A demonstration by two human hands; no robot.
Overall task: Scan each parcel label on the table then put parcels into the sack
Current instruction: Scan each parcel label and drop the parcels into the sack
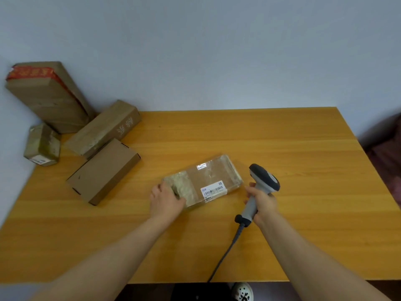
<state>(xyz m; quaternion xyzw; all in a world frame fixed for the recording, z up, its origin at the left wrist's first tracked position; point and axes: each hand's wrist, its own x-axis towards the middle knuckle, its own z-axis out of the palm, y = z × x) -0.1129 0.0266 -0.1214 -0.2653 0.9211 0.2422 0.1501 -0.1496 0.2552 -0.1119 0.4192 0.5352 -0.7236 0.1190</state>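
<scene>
A taped brown parcel (208, 181) lies flat in the middle of the wooden table (282, 148), its white barcode label (213, 190) facing up. My left hand (166, 197) grips the parcel's near left end. My right hand (263, 202) holds the grey handle of a barcode scanner (263, 178) just right of the parcel, its dark head raised and its cable trailing over the table's front edge. No sack is in view.
Several more cardboard parcels sit at the table's far left: a flat box (104, 170), a long box (104, 129), a tall box with red tape (45, 96) leaning on the wall, and a small taped one (42, 145). A shoe (243, 291) shows below the front edge.
</scene>
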